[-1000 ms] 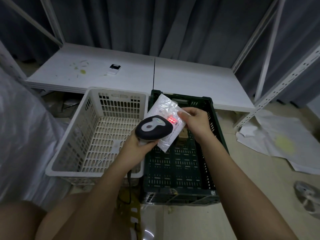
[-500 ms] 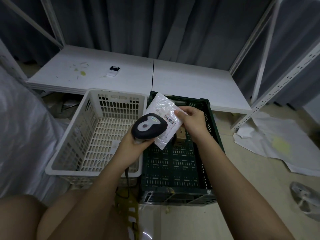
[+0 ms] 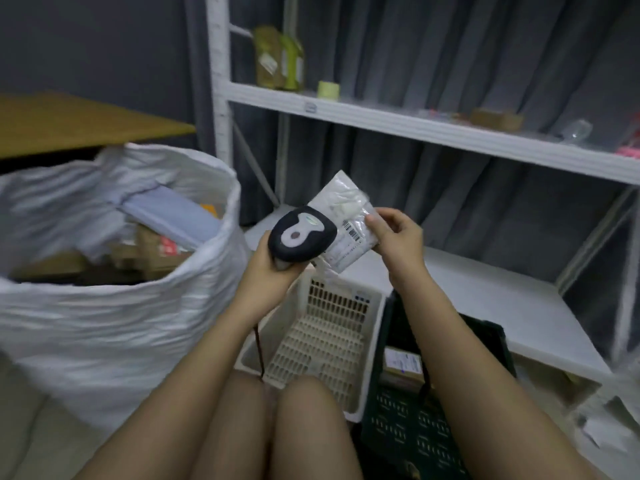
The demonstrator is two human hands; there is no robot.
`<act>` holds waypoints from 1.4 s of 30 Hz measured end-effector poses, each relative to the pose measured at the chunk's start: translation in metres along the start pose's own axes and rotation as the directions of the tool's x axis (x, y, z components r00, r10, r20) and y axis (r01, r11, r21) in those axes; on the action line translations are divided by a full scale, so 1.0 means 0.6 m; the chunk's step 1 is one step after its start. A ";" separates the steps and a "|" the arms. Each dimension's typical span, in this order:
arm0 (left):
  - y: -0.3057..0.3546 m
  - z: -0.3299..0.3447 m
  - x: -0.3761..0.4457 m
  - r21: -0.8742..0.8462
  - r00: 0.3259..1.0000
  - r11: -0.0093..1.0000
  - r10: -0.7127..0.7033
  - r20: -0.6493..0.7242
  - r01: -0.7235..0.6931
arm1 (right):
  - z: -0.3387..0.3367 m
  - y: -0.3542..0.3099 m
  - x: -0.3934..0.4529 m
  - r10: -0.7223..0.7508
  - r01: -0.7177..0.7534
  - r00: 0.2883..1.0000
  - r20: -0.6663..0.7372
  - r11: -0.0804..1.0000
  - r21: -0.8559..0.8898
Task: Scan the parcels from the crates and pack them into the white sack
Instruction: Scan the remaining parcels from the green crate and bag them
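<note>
My left hand (image 3: 273, 271) grips a dark handheld scanner (image 3: 301, 237) with a grey top, its cable hanging down. Right beside it, my right hand (image 3: 398, 237) pinches a small clear-plastic parcel (image 3: 346, 216) with a barcode label, held up in the air. The big white sack (image 3: 121, 306) stands open at the left with several boxes and mailers inside. Below the hands sits the cream crate (image 3: 329, 341), and to its right the dark green crate (image 3: 415, 427) with a brown box parcel (image 3: 401, 367) in it.
A white metal shelf rack (image 3: 415, 126) runs behind, holding green packets, a tape roll and small items. Its low white shelf (image 3: 485, 299) lies behind the crates. A wooden tabletop (image 3: 69, 123) is at the upper left. My knees are at the bottom.
The view has swung left and up, bringing the white sack into sight. Both hands, with scanner and parcel, have risen away from the green crate. The red scan light seen a second ago is gone.
</note>
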State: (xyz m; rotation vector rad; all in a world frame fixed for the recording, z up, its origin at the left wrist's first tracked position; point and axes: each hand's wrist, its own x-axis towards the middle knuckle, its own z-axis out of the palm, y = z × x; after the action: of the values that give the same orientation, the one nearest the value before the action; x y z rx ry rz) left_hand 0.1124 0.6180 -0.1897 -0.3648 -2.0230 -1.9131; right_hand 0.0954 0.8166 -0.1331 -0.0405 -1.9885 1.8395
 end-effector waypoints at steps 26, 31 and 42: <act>0.088 -0.341 -0.040 0.100 0.911 0.990 -0.047 -0.410 0.096 | 0.393 -0.048 -0.032 -0.192 0.432 0.788 0.585 0.849 -0.303; 0.059 -0.172 0.009 0.081 0.976 0.996 -0.019 -0.218 0.038 | 0.197 0.002 -0.007 -0.285 0.397 0.900 0.329 0.847 -0.353; -0.125 0.265 0.008 0.046 0.917 0.969 -0.244 0.315 0.242 | -0.261 0.278 -0.012 0.091 -0.201 0.962 -0.256 0.872 -0.446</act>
State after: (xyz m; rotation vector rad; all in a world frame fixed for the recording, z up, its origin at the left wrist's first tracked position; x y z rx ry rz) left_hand 0.0672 0.7717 -0.2630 -0.4670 -2.3790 -2.1068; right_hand 0.1092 0.9823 -0.2905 -0.5380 -2.2595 1.3151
